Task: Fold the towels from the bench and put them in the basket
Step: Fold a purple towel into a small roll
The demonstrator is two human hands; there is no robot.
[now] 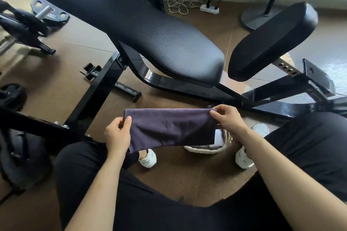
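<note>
You were well along at this moment, as far as the view let anyone judge. The bench [142, 24] showed no towel on either of its black pads, and the woven basket [205, 149] on the floor between your white shoes already had something pale and folded in it, though the cloth in front hid most of what it held. The one towel in sight, the purple-grey towel [169, 127], was off the bench and up in the air between your hands. It was stretched into a long band just above and in front of the basket, touching neither it nor the floor. It looked folded at least once, with its lower edge sagging toward your left knee. I would judge that a further fold and the lowering into the basket were left to do, and whether more towels waited out of view I cannot tell. Your left hand [117, 135] gripped the left end, thumb on the near face and fingers curled behind the cloth. Your right hand [228, 120] pinched the upper right corner between thumb and fingertips, with the wrist held higher than the left. Both bare forearms reached forward over your dark-trousered knees.
</note>
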